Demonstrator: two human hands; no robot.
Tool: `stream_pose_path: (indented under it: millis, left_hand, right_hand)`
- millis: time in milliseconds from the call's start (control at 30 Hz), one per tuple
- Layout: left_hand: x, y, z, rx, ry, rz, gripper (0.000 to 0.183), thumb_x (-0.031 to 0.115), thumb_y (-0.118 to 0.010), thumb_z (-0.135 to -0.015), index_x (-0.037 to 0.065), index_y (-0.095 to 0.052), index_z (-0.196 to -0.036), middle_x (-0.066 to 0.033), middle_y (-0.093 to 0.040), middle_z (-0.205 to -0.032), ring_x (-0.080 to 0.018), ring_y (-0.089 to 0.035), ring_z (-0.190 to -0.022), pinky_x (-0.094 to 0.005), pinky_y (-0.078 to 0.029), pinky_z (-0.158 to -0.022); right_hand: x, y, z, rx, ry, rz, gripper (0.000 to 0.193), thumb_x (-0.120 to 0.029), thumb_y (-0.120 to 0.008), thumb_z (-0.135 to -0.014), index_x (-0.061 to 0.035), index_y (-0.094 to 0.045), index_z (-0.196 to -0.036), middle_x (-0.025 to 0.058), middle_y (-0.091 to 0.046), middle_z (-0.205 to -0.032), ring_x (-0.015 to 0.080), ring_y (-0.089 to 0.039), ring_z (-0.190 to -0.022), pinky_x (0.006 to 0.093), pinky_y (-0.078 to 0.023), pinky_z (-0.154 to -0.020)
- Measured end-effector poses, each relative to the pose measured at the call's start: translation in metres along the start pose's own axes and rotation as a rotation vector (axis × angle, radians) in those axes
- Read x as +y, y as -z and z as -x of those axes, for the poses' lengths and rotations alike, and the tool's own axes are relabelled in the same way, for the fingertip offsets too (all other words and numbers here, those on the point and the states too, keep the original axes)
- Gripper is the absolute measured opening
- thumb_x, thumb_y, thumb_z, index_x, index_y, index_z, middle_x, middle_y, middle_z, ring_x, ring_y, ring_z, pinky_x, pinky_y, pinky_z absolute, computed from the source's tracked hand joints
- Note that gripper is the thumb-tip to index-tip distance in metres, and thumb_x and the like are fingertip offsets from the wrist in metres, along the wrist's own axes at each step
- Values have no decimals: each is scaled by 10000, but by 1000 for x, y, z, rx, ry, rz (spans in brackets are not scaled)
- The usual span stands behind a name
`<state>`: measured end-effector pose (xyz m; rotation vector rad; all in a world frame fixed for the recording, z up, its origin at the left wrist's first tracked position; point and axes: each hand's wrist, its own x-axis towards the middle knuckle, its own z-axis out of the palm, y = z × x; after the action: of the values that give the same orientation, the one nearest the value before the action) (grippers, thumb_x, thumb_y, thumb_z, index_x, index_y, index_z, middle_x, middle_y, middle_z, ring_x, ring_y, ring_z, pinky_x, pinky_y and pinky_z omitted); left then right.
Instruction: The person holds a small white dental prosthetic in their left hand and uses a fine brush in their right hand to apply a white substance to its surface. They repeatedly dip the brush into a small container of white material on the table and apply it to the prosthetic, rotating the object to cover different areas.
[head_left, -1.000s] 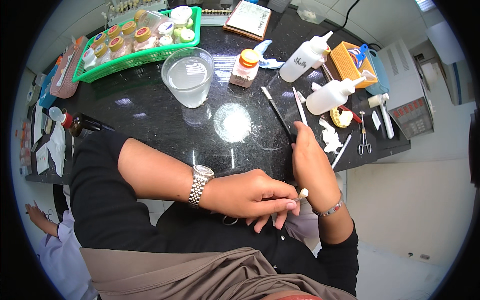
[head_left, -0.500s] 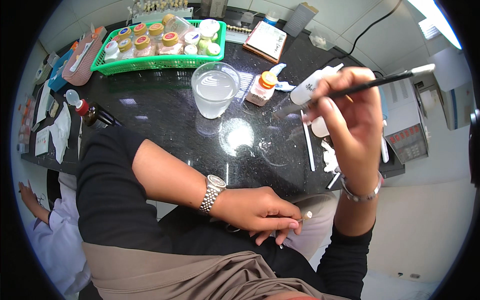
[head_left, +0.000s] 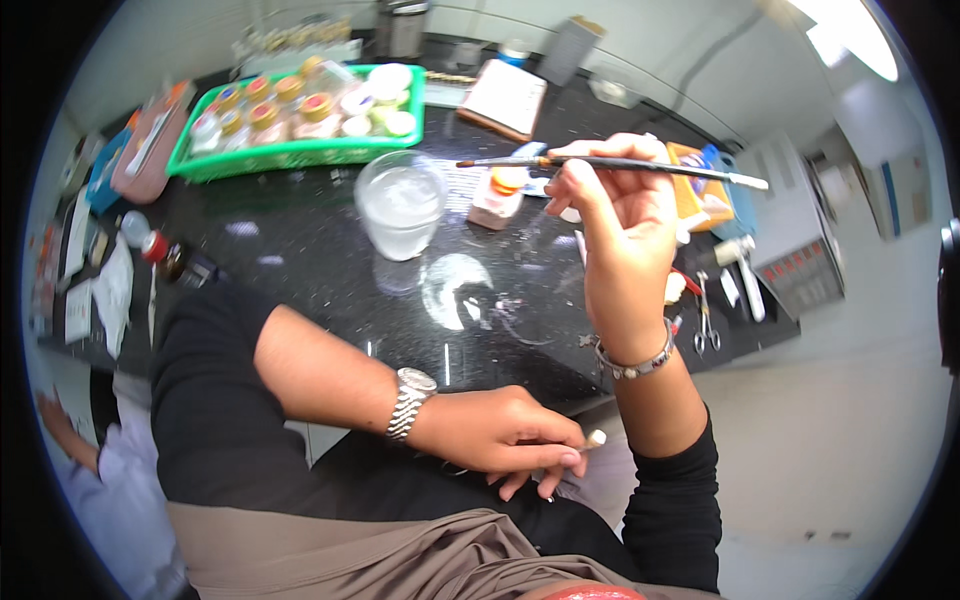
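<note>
My right hand (head_left: 628, 225) is raised over the right side of the black counter, closed around a slim brush (head_left: 505, 162). The brush lies nearly level, its brown bristle tip pointing left, above a small jar of pink powder (head_left: 495, 208) with an orange cap. Just left of that jar stands a clear cup of cloudy liquid (head_left: 400, 212). Low over my lap, my left hand (head_left: 505, 435) pinches a thin metal holder, mostly hidden by the fingers. A small whitish tooth-shaped piece (head_left: 596, 439) sits at its end, beyond the fingertips.
A green basket (head_left: 290, 158) of powder jars stands at the back left. A dark dropper bottle (head_left: 178, 262) is near my left elbow. Scissors (head_left: 706, 318), a small mallet (head_left: 745, 280) and an orange tray (head_left: 712, 212) lie right. Another person's sleeve (head_left: 115, 480) shows far left.
My right hand has moved left with the brush, bringing its tip over the orange-capped jar. The view has shifted, uncovering tools on the right. My left hand keeps its pinch.
</note>
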<state>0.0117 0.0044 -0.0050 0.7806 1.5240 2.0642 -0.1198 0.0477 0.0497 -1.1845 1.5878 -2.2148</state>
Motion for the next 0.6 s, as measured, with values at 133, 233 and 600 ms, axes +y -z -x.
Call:
stream_pose_path:
  millis: [133, 233, 600]
  left_hand:
    - [3, -1, 4, 41, 61, -46, 243, 174, -388, -933, -7, -533, -1007, -54, -630, -750, -79, -594, -523, -196, -467, -451]
    - [3, 1, 2, 61, 103, -25, 233, 151, -400, -929, -13, -538, -1022, -61, -634, -760, -87, -605, -539, -189, -461, -448]
    - [0, 6, -4, 103, 133, -29, 214, 69, -381, -921, -61, -535, -993, -121, -638, -775, -123, -627, -570, -189, -487, -457]
  right_hand:
    - [-32, 46, 36, 133, 128, -222, 197, 15, -444, -860, -41, -374, -1036, 146, -529, -965, 190, -568, -754, 321, -501, -658]
    - [-43, 101, 68, 365, 190, -85, 135, -25, -366, -887, -65, -342, -1013, 175, -506, -1002, 204, -561, -790, 349, -498, -682]
    - [-1, 171, 157, 599, 30, 220, 224, 69, -470, -837, -44, -347, -986, 167, -543, -971, 150, -567, -823, 280, -486, -771]
